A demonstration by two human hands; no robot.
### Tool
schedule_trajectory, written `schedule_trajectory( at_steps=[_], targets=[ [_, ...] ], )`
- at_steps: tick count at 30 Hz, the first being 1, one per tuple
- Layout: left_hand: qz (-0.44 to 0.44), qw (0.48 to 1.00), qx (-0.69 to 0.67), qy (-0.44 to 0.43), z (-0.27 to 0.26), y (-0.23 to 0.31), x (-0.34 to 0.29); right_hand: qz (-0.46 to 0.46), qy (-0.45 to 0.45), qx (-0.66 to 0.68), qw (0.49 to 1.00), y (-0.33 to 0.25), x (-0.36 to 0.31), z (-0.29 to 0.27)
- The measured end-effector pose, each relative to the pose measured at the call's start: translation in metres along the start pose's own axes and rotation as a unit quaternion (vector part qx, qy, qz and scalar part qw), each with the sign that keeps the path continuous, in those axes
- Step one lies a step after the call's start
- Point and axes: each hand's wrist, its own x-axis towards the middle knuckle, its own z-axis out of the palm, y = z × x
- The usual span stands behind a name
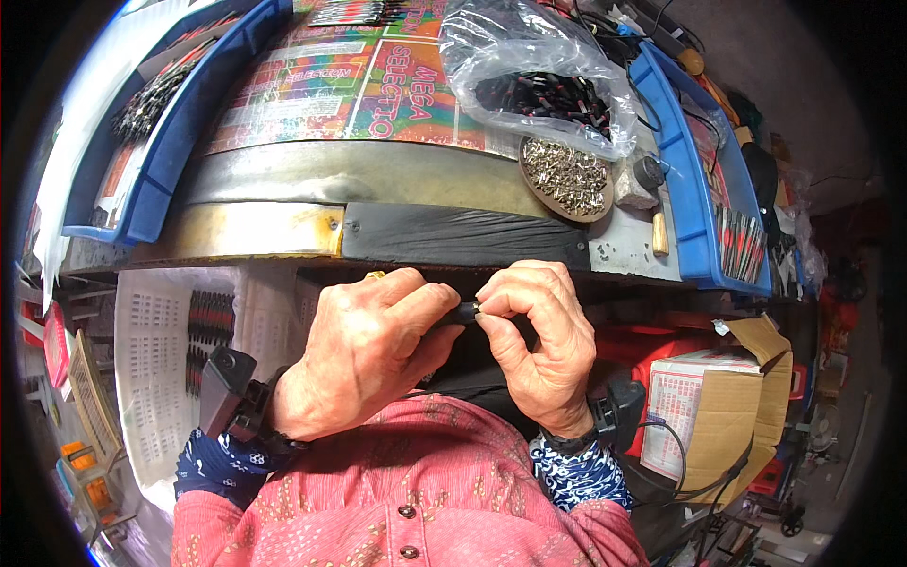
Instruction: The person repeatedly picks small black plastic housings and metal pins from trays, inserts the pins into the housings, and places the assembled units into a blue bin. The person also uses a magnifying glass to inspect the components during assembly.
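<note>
Both my hands meet in front of the table's edge. My left hand (373, 345) is closed round a small black cylindrical part (463, 312), its end sticking out between thumb and fingers. At that end, the thumb and forefinger of my right hand (543, 335) are pinched together. What they grip, if anything, is too small to make out. On the table beyond my right hand stands a round dish (565, 180) of small shiny metal pieces. Behind it lies an open clear plastic bag (543, 61) with many black parts, some showing red bits.
Blue trays stand left (175, 156) and right (675, 142), holding thin dark parts. A stone block (635, 184) and a wooden handle (659, 233) lie beside the dish. Below the table are a white basket (156, 364) at left and a cardboard box (742, 416) at right.
</note>
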Motion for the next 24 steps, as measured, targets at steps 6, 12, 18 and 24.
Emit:
schedule_trajectory(
  at_steps=[6,12,18,24],
  targets=[
    [0.020,0.999,0.031,0.017,0.002,0.000,-0.002,-0.035,0.021,-0.077,0.996,-0.008,-0.001,0.003],
    [0.034,0.997,0.057,0.028,0.005,0.000,-0.004,-0.026,0.026,-0.074,0.997,-0.009,-0.002,0.006],
    [0.042,0.997,0.058,0.039,0.006,-0.002,-0.003,0.053,0.024,0.044,0.997,-0.001,-0.006,0.009],
    [0.040,0.997,0.050,0.045,0.005,-0.003,-0.003,0.194,0.025,0.208,0.958,-0.001,-0.015,0.011]
  ],
)
